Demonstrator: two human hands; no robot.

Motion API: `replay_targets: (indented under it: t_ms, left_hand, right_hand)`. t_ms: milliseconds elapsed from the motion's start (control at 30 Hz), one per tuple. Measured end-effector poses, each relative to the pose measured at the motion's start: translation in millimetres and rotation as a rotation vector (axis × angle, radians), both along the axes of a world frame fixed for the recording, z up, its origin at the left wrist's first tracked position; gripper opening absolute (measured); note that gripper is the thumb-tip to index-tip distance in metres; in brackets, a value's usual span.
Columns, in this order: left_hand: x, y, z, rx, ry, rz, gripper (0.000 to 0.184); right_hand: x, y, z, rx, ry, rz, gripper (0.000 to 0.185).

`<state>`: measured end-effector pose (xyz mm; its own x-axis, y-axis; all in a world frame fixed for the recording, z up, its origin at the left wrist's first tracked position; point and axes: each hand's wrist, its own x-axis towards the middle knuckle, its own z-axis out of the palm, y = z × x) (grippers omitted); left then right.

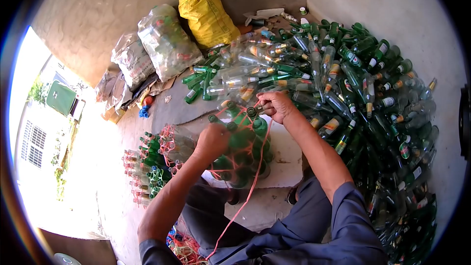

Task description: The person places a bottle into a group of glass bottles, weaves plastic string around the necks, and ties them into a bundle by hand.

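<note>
A bundle of green glass bottles (237,149) stands between my knees on a white board (288,159), wound about with pink-red string (245,202). At the far side of the bundle, my right hand (275,106) is closed in a pinch on the string, close to a bottle neck. One length of string runs from there down across the bottles to my lap. My left hand (214,141) is over the bundle's left side; motion blurs it and its fingers cannot be made out.
Loose green and clear bottles (343,88) heap up along the right wall. Tied bottle bundles (156,154) stand on the left. Behind are a yellow sack (208,17), a clear bag of bottles (169,44) and a whitish sack (135,61). Tangled string (184,245) lies by my left leg.
</note>
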<state>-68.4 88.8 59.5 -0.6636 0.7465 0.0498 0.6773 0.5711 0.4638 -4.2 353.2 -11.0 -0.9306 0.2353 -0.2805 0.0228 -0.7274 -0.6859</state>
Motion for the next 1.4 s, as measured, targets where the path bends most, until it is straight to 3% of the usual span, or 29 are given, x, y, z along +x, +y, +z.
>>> replay_targets:
  t_ms: [67,167,367,467,567,667,767,900,1000,1200,1400]
  left_hand:
    - [11.4,3.4,19.7,-0.049,-0.198,0.11,0.028]
    - [8.0,-0.5,11.5,0.015,-0.32,0.16,0.029]
    - [10.5,2.0,-1.4,0.187,-0.184,0.068,0.027]
    - [16.4,4.6,11.1,0.058,-0.287,0.127,0.026]
    - [17.0,-0.5,9.0,0.042,-0.244,0.087,0.024]
    - [28.9,-5.0,12.1,0.227,0.175,0.002,0.019]
    - [40.3,5.1,47.8,0.264,0.171,-0.027,0.017]
    - [12.2,44.9,66.0,0.347,-0.638,0.061,0.028]
    - [-11.0,71.8,59.5,0.542,-1.059,0.064,0.034]
    - [-40.2,111.5,43.5,0.537,-1.198,0.037,0.03]
    - [-41.6,130.3,24.1,0.697,-1.164,0.203,0.027]
  right_hand:
    - [-3.1,-0.9,-2.0,-0.031,-0.007,-0.031,0.018]
    - [-3.2,-3.4,0.2,-0.052,-0.02,-0.067,0.016]
    - [-8.7,15.6,-16.3,-0.167,0.006,-0.186,0.013]
    - [-7.5,29.1,-19.5,-0.164,-0.042,-0.23,0.011]
    - [-5.0,29.8,-11.5,-0.166,-0.019,-0.224,0.01]
    - [-2.9,26.4,3.9,-0.134,0.09,-0.206,0.01]
    - [-1.4,17.7,23.0,-0.002,0.207,-0.188,0.013]
    - [-0.3,-4.9,46.9,0.117,0.244,-0.187,0.015]
    - [2.7,-17.5,58.2,0.257,0.247,-0.18,0.016]
    - [17.6,-39.6,79.9,0.263,0.27,-0.188,0.012]
    - [14.8,-44.4,60.0,0.679,0.19,-0.141,0.015]
